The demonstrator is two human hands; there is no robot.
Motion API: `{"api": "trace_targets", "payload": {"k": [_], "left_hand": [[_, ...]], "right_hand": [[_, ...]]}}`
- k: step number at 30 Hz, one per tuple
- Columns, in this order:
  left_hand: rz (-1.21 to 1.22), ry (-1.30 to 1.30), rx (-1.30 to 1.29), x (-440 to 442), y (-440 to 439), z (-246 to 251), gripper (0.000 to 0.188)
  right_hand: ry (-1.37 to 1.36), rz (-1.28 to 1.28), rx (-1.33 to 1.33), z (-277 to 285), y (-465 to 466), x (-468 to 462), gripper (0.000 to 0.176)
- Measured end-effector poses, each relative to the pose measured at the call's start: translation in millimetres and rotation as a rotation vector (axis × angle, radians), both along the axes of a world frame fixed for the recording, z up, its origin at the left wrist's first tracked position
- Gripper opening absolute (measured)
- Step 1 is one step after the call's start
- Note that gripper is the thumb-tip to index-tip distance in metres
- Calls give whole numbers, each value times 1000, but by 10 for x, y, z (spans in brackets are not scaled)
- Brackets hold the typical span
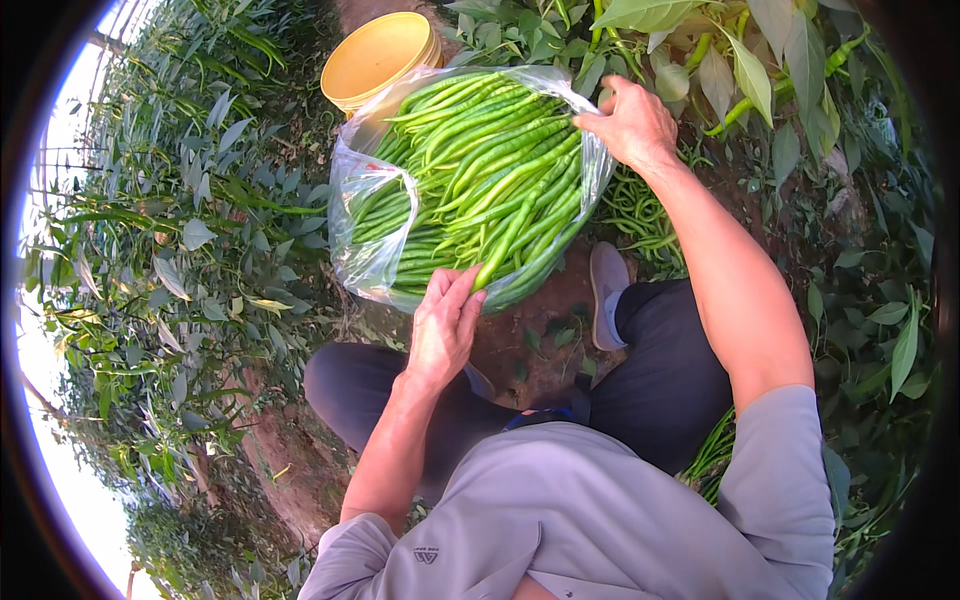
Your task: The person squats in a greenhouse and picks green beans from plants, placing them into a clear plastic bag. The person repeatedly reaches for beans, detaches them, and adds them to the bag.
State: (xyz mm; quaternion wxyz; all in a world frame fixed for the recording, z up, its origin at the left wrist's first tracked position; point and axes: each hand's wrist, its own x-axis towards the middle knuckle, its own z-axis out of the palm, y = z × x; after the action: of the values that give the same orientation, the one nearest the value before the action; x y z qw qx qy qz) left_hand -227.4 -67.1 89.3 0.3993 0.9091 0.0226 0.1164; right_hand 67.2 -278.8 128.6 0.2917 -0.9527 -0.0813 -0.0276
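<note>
Before me a clear plastic bag [347, 251] stands with its mouth wide, packed with long green chili peppers [487, 161] lying mostly side by side. At the bag's near edge, my left hand [444, 319] pinches one chili pepper [512, 236] by its lower end, between thumb and fingers. My right hand [636, 126] is at the bag's far right rim, its thumb over the rim beside the peppers and its fingers outside. Whether it grips the plastic cannot be made out.
A yellow plastic bucket [379, 60] stands just beyond the bag. More green chili peppers [637, 214] lie on the ground to the right, and another heap [709, 454] is beside my right thigh. Leafy pepper plants [217, 172] line both sides.
</note>
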Motion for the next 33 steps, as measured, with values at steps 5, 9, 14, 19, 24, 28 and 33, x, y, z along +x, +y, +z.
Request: {"api": "trace_targets", "payload": {"k": [5, 9, 14, 19, 24, 28, 33], "left_hand": [[-75, -48, 145, 270, -48, -208, 36], [-9, -140, 213, 697, -169, -358, 34], [61, -129, 446, 954, -341, -413, 37], [168, -294, 398, 925, -368, -363, 29], [138, -275, 377, 1070, -292, -405, 17], [96, -157, 307, 1083, -315, -434, 16], [52, -52, 388, 1077, -219, -305, 27]], "right_hand": [[151, -36, -5, -8, -59, 134, 22], [122, 33, 26, -3, -60, 141, 24], [114, 43, 68, -31, -83, 158, 28], [129, 81, 86, -52, -128, 226, 30], [132, 103, 112, -41, -128, 229, 30], [131, 104, 105, -18, -119, 226, 29], [130, 100, 128, 3, -115, 211, 29]]}}
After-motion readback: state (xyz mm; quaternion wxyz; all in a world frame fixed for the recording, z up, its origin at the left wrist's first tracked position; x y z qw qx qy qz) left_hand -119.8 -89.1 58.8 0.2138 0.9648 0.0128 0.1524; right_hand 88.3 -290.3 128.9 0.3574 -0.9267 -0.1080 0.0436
